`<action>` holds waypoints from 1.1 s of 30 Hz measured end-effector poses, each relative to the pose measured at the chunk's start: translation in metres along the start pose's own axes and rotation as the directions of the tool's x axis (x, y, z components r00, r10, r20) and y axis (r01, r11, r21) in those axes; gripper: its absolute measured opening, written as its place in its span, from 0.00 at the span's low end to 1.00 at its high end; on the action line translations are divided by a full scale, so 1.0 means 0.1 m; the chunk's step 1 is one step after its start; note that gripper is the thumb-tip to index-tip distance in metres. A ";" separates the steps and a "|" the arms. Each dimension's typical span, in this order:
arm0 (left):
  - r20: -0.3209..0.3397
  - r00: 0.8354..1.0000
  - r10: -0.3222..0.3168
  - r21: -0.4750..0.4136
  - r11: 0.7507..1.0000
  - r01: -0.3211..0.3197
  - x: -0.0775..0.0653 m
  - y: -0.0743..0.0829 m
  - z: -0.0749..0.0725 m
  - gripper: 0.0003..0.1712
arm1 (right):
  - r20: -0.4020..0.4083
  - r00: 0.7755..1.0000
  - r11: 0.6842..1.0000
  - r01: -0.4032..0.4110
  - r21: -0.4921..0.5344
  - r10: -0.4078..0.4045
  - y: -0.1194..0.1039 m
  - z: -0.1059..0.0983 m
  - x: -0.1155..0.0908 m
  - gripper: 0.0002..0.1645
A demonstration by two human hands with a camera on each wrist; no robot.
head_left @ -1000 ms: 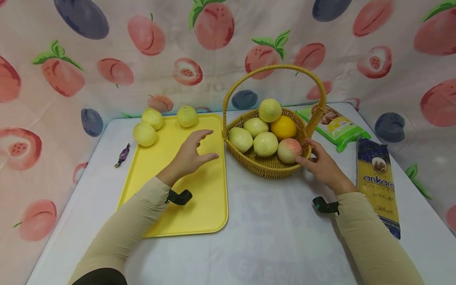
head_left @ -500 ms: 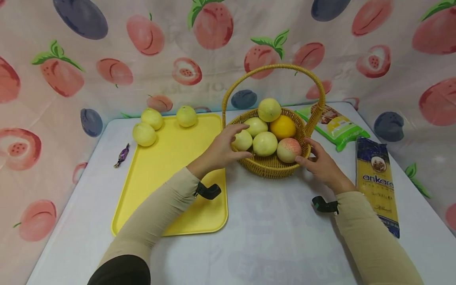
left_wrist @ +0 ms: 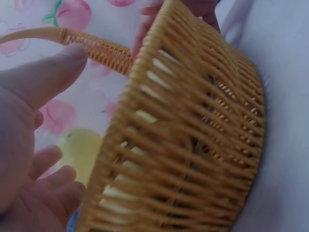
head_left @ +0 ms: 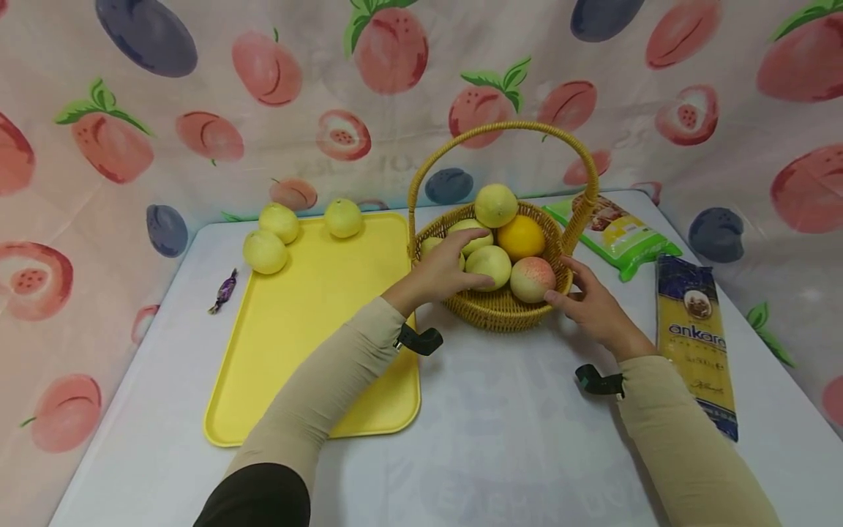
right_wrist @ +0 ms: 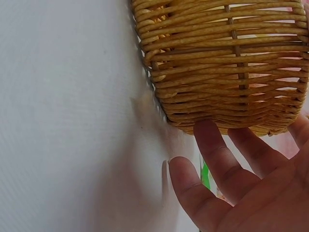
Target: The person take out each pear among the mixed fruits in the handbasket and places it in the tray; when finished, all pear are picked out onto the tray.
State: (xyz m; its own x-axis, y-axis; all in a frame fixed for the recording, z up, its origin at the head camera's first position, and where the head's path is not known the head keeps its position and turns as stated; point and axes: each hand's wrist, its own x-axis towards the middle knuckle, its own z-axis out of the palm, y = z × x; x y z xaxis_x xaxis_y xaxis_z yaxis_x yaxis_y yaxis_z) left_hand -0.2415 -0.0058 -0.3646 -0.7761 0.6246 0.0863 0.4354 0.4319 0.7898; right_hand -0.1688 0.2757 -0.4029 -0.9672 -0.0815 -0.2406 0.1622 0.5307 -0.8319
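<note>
A wicker basket (head_left: 495,320) with a tall arched handle holds several pale yellow-green round fruits (head_left: 497,206), an orange (head_left: 522,238) and a blushed peach (head_left: 530,281). My left hand (head_left: 431,274) reaches over the basket's left rim, thumb and fingers spread apart around the front pale fruit (head_left: 491,265). In the left wrist view the thumb (left_wrist: 58,67) is extended and the fingers are loosely bent above the rim. My right hand (head_left: 593,307) holds the basket's right rim, thumb near the peach; its fingers (right_wrist: 212,150) lie at the outer wicker wall.
A yellow tray (head_left: 309,351) lies left of the basket, with three pale yellow round fruits (head_left: 265,252) at its far end. A purple wrapped candy (head_left: 225,291) is beside it. Right of the basket lie a green food bag (head_left: 626,238) and an ankara pasta packet (head_left: 698,351).
My left hand has moved right, from above the tray to over the fruit in the basket. The right hand stays at the basket's rim.
</note>
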 end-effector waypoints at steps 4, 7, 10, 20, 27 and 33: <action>0.009 1.000 0.009 0.004 1.000 -0.009 0.05 0.01 0.07 0.46 | -0.004 1.000 1.000 -0.009 -0.003 0.009 0.00 0.01 0.00 0.59; 0.032 0.999 0.002 0.032 0.999 -0.003 0.08 0.01 0.08 0.47 | -0.007 1.000 1.000 -0.005 -0.007 0.005 0.00 0.01 0.00 0.59; 0.078 0.997 -0.007 0.083 0.997 0.000 0.12 0.02 0.07 0.49 | -0.008 1.000 1.000 0.005 -0.007 -0.005 0.00 0.01 0.00 0.59; 0.196 0.978 -0.066 0.166 0.986 0.033 0.21 0.00 0.05 0.50 | -0.011 1.000 1.000 0.003 0.009 -0.003 0.03 0.01 0.02 0.59; 0.219 0.970 -0.106 0.181 0.981 0.067 0.25 -0.01 0.07 0.50 | -0.012 1.000 1.000 -0.009 0.008 0.009 0.03 0.02 0.01 0.60; 0.254 0.958 -0.131 0.340 0.940 0.038 0.28 0.03 0.09 0.49 | -0.013 1.000 1.000 -0.008 0.015 0.008 0.03 0.01 0.02 0.60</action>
State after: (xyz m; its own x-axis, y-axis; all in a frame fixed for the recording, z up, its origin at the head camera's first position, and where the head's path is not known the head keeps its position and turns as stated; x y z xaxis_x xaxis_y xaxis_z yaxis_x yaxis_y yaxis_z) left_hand -0.2578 0.0183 -0.3653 -0.6852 0.7072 -0.1746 0.5344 0.6509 0.5391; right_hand -0.1696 0.2757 -0.4060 -0.9682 -0.0661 -0.2411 0.1731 0.5189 -0.8372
